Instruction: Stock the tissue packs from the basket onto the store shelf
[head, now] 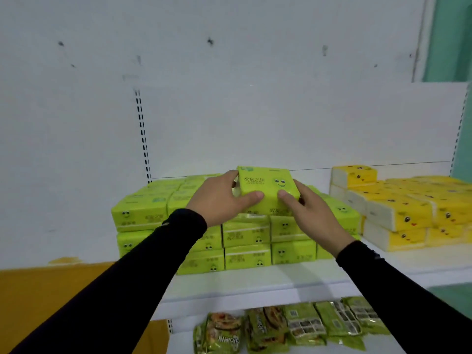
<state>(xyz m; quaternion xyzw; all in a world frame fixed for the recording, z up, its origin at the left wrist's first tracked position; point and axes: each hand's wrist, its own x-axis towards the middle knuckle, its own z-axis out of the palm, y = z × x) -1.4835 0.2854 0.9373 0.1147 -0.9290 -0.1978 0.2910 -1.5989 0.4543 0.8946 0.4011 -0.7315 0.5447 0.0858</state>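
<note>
A green tissue pack [268, 189] with a smiling face printed on it sits atop the stack of green tissue packs [229, 231] on the white shelf [255, 282]. The left hand [219, 200] clamps its left end, thumb on the front face; the right hand [310, 210] clamps its right end likewise. At 3 o'clock of the stack, yellow tissue packs [401, 210] are piled. At 6 o'clock, on the lower shelf, lie green snack packets [293, 325].

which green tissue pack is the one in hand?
The green pack held above the green stack, gripped by the left hand and right hand. The others lie on the shelf.
</note>
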